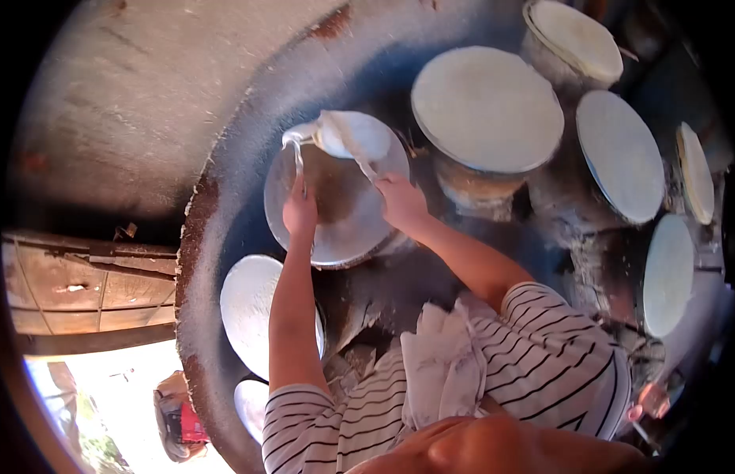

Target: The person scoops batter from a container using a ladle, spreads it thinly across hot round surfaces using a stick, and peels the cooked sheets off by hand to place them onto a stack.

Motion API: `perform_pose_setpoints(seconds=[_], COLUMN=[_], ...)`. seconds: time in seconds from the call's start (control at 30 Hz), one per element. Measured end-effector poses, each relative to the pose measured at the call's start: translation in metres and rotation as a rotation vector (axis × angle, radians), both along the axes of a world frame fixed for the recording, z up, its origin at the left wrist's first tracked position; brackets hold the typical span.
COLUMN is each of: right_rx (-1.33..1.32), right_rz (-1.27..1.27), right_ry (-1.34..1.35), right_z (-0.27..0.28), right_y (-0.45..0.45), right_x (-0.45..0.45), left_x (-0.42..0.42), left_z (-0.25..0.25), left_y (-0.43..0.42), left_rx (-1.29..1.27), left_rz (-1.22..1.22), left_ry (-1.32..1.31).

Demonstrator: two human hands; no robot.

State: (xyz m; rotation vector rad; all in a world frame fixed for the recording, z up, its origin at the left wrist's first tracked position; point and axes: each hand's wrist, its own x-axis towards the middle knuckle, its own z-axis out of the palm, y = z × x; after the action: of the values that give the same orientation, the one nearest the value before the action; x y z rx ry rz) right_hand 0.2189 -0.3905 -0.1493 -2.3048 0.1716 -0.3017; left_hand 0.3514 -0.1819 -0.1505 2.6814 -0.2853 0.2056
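Note:
In front of me sits a wide, shallow metal pan, brownish in the middle. My left hand is closed round the handle of a ladle, whose head is by the pan's far rim. My right hand grips a flat stick, its far part coated in something white. A round white patch shows at the pan's far side, behind the stick. Both hands are above the pan. Whether ladle and stick touch each other I cannot tell.
Several round, white-topped discs on drum-like bases stand to the right, including a large one and a tilted one. Another white disc lies near my left forearm. A rough curved edge bounds the left side. A red and dark object lies lower left.

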Motion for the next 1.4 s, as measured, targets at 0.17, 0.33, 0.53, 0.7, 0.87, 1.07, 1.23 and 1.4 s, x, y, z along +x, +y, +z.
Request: perform_pose_setpoints(seconds=[0.17, 0.33, 0.53, 0.7, 0.87, 1.07, 1.23, 1.4], right_rx=[-0.132, 0.047, -0.025, 0.0, -0.136, -0.054, 0.088, -0.072], right_rz=[-0.031, 0.064, 0.128, 0.275, 0.216, 0.628, 0.894, 0.732], right_ry=[-0.086, -0.101, -0.114, -0.197, -0.152, -0.253, -0.261, -0.287], right_z=[-0.021, -0.001, -0.008, 0.001, -0.007, -0.006, -0.008, 0.017], right_y=[-0.052, -0.017, -0.054, -0.021, -0.097, -0.05, -0.043, -0.116], right_x=[-0.008, 0.037, 0.033, 0.055, 0.077, 0.155, 0.155, 0.175], left_x=[-0.013, -0.038, -0.064, -0.067, -0.083, -0.108, -0.137, -0.163], left_z=[0.018, 0.034, 0.067, 0.048, 0.039, 0.036, 0.036, 0.051], left_y=[0.028, 0.002, 0.044, 0.0, -0.038, -0.075, -0.09, -0.096], left_rx=[-0.01, -0.922, -2.558, -3.043, -3.21, -3.16, -2.97, -2.088], left_rz=[0.092, 0.182, -0.185, -0.337, -0.552, -0.513, -0.314, 0.279], left_ry=[0.063, 0.448, 1.186, 1.132, 0.948, 0.625, 0.414, 0.323])
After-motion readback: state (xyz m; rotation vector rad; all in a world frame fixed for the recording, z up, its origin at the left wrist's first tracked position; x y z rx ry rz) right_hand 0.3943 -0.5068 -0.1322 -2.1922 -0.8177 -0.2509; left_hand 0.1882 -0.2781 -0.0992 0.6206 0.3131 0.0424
